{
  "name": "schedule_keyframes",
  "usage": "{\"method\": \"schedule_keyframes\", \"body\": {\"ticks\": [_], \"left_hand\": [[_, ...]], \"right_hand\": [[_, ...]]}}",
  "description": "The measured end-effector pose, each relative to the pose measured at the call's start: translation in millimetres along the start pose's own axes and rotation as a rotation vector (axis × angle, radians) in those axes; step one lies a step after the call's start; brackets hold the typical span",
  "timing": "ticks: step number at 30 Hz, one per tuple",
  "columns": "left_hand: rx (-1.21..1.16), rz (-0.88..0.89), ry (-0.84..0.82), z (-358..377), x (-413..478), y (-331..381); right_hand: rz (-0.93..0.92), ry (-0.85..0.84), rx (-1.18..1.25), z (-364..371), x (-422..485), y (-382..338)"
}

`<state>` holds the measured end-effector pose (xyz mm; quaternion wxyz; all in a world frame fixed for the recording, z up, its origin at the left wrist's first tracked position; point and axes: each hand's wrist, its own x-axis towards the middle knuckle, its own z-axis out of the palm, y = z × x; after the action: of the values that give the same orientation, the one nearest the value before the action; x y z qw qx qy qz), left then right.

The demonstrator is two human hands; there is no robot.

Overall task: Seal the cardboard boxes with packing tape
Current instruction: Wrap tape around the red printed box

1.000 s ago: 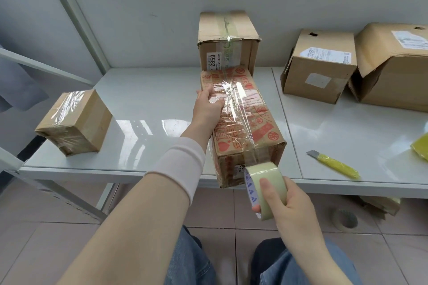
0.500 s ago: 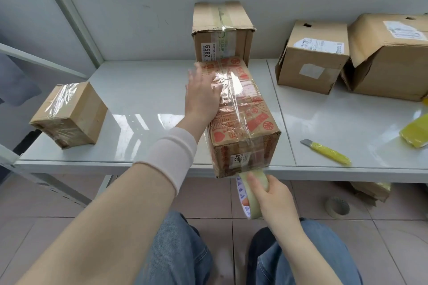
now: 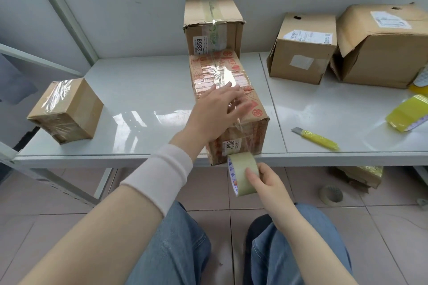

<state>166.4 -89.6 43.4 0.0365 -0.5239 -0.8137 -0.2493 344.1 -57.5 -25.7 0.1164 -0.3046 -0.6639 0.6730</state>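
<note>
Watching the head view, I see the left hand now lies flat on top of the printed box, fingers straight, pressing the tape down; 1 second ago it held the box's left side. The right hand grips the tape roll at the box's near lower edge, overhanging the counter. I judge this strip nearly laid.

Left hand now flat atop box
</note>
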Motion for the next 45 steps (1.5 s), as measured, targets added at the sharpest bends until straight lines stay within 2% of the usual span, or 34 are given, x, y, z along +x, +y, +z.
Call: {"method": "schedule_keyframes", "body": {"ticks": [2, 3, 4, 5, 7, 9, 11, 15, 18, 19, 24, 27, 30, 34, 37, 40, 45], "left_hand": [[-0.201, 0.002, 0.51, 10.9, -32.3, 3.6], [-0.274, -0.045, 0.682, 18.0, -52.9, 8.5], [-0.351, -0.129, 0.748, 26.6, -73.2, 15.0], [-0.451, -0.251, 0.722, 33.3, -89.8, 24.1], [-0.68, -0.504, 0.53, 47.9, -110.0, 38.2], [-0.806, -0.664, 0.338, 58.8, -116.4, 44.0], [-0.845, -0.693, 0.241, 63.4, -116.5, 47.5], [-0.875, -0.686, 0.205, 62.5, -112.0, 54.4], [-0.89, -0.691, 0.204, 60.9, -107.2, 54.7], [-0.905, -0.701, 0.204, 60.9, -106.2, 54.2], [-0.983, -0.704, 0.197, 68.8, -105.9, 50.3], [-1.011, -0.696, 0.217, 72.7, -106.0, 48.3], [-1.028, -0.692, 0.225, 75.5, -106.8, 46.0], [-1.024, -0.675, 0.212, 76.6, -107.9, 42.3], [-1.011, -0.66, 0.217, 75.9, -108.6, 42.5], [-1.021, -0.656, 0.231, 74.3, -110.1, 45.1], [-1.039, -0.697, 0.307, 73.1, -110.8, 50.3]], "right_hand": [[-0.017, -0.011, -0.018, -5.1, -2.5, 5.6], [-0.028, -0.006, -0.004, -7.0, -3.9, 8.4], [-0.038, 0.007, 0.024, -8.4, -5.4, 11.2], [-0.046, 0.025, 0.054, -9.6, -6.7, 13.5], [-0.067, 0.061, 0.073, -10.8, -8.4, 17.9], [-0.093, 0.08, 0.066, -11.1, -10.1, 22.3], [-0.104, 0.088, 0.053, -11.1, -10.8, 23.9], [-0.089, 0.075, 0.029, -14.8, -5.5, 24.9], [-0.074, 0.102, 0.104, -29.4, 5.4, 21.3], [-0.099, 0.166, 0.051, -38.5, 12.2, 19.6], [-0.334, 0.599, -0.702, -102.0, 64.9, 19.7], [-0.273, 0.614, -1.049, -131.1, 98.8, 28.7], [-0.18, 0.585, -1.181, -141.6, 112.4, 35.8], [-0.236, 0.625, -1.152, -140.5, 113.4, 32.9], [-0.235, 0.64, -0.973, -134.1, 104.2, 20.1], [-0.331, 0.633, -0.895, -119.0, 84.7, 4.9], [-0.66, 0.398, -0.615, -82.8, 36.2, -35.3]]}}
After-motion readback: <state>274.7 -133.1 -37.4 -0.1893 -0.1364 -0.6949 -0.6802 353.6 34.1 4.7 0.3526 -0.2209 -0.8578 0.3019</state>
